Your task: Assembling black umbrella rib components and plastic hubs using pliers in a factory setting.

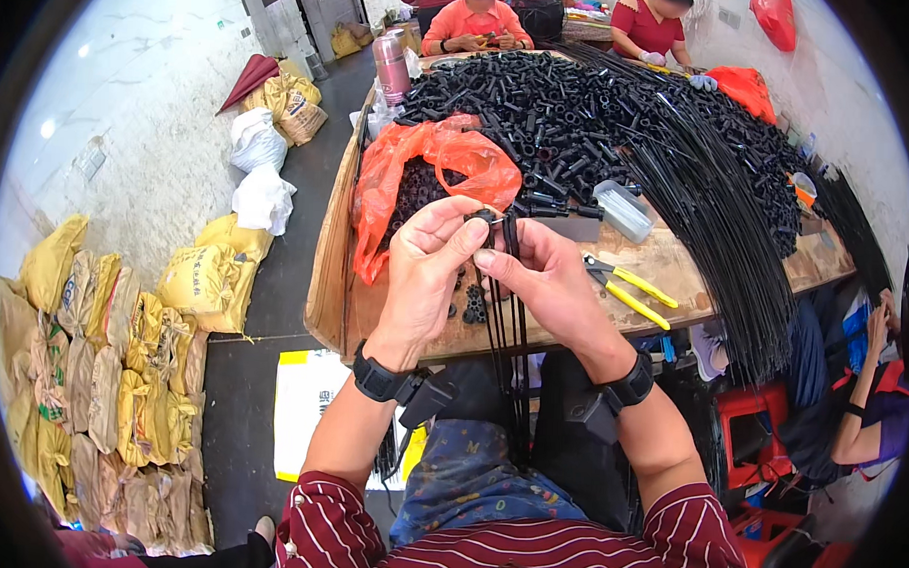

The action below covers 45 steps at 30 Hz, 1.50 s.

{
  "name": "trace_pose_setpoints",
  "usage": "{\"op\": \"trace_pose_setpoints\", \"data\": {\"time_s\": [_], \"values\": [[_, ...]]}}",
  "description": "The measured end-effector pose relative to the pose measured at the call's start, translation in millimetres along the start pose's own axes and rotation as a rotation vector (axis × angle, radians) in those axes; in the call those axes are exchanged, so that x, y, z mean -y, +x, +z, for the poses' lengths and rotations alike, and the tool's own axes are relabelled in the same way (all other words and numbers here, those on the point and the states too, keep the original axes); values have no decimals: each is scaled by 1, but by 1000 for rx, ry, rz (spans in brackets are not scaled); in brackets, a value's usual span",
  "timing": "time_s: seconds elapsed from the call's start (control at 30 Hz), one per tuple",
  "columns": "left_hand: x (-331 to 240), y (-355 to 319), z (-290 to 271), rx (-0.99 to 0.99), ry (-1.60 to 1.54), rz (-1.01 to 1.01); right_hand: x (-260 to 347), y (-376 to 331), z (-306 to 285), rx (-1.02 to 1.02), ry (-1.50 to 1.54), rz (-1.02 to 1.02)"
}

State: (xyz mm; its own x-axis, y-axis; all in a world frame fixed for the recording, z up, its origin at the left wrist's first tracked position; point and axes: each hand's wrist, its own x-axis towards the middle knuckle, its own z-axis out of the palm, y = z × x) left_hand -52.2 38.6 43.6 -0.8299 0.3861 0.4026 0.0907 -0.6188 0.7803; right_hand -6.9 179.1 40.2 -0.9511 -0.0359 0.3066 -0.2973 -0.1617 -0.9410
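Observation:
My left hand (427, 273) pinches a small black round part (484, 216) between thumb and fingertips, above the table's near edge. Close beside it, my right hand (553, 285) is closed on several thin black cables (511, 336), which hang down toward my lap. A short, thin, shiny piece shows between the two hands; whether it joins the part to a cable I cannot tell. Under the hands, small black rings (475, 307) lie on the wooden table (563, 333). To the right of my right hand rest pliers (638, 294) with yellow handles.
Beyond my hands lie an orange-red plastic bag (387, 166) of black parts, a clear plastic box (625, 212) and a heap of black tubular parts (541, 102). Long black cables (712, 223) drape over the right edge. A pink thermos (391, 69) stands far left. Co-workers sit opposite and at right.

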Motion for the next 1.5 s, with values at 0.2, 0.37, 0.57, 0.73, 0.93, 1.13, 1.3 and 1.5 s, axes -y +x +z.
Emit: {"op": "trace_pose_setpoints", "data": {"time_s": [0.2,0.37,0.57,0.73,0.93,1.13,1.3,1.5], "values": [[-4,2,-4,60,150,63,5,1,-8,101,56,59],[-6,1,-10,88,7,-21,2,1,-3,112,134,66],[-9,1,-8,74,67,-83,-2,4,-6,77,120,97],[-7,4,-14,62,-62,-127,-1,1,2,20,31,47],[-2,6,-21,101,-217,-169,-3,0,3,21,45,57],[0,7,-17,134,-277,-198,-4,3,-5,70,100,69],[-4,9,-14,89,-207,-207,-1,3,-4,35,44,54],[-1,6,-11,39,-229,-164,14,-2,-23,167,-80,130]]}}
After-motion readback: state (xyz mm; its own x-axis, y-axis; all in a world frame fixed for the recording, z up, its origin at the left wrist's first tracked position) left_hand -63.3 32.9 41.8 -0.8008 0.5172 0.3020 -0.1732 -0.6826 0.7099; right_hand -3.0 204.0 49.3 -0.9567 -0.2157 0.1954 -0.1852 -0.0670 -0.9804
